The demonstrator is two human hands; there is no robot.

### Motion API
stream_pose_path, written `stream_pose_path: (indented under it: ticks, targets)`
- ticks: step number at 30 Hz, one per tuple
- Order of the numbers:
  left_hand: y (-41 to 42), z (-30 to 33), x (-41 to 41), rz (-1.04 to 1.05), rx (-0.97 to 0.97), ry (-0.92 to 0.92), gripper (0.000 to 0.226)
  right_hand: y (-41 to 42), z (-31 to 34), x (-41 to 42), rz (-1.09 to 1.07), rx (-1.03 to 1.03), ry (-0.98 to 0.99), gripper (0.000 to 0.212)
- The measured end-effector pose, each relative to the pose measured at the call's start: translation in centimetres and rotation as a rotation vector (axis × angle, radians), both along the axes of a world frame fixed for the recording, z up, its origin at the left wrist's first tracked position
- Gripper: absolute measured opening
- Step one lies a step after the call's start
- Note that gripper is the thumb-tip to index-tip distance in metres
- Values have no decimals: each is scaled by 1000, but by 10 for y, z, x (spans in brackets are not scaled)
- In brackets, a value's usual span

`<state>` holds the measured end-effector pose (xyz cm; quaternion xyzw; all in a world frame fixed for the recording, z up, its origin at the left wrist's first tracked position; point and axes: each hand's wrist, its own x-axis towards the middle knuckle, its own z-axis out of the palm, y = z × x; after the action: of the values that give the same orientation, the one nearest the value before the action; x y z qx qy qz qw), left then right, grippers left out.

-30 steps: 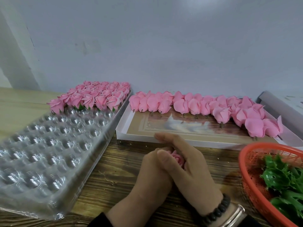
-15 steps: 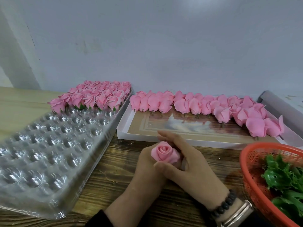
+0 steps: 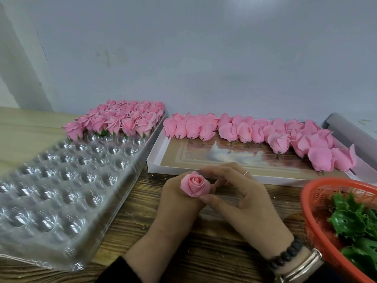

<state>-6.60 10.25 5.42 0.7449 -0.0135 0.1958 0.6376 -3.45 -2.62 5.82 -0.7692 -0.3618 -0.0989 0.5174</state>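
The bench (image 3: 214,252) is dark, streaky wood up front, with a paler wooden stretch at the far left. Four things sit directly on it. On the left is a clear plastic tray (image 3: 61,190) of round dimples, running away from the near edge. Just right of its far end is a shallow white box (image 3: 155,160), against the wall. A red mesh basket (image 3: 306,201) stands at the near right, just in front of the box. A grey slab (image 3: 346,131) lies at the far right, partly out of view.
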Motion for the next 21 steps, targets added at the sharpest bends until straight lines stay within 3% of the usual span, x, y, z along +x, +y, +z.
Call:
stream_pose_path:
  ticks: [11, 16, 21]
  targets:
    - [3, -5, 1, 1, 165, -17, 16, 0, 3, -1, 2, -138, -36, 37]
    - [2, -7, 1, -20, 264, 53, 8, -2, 5, -2, 61, -143, 37, 47]
    - [1, -5, 0, -53, 298, 63, 35, 0, 7, -4, 109, -147, 41, 38]
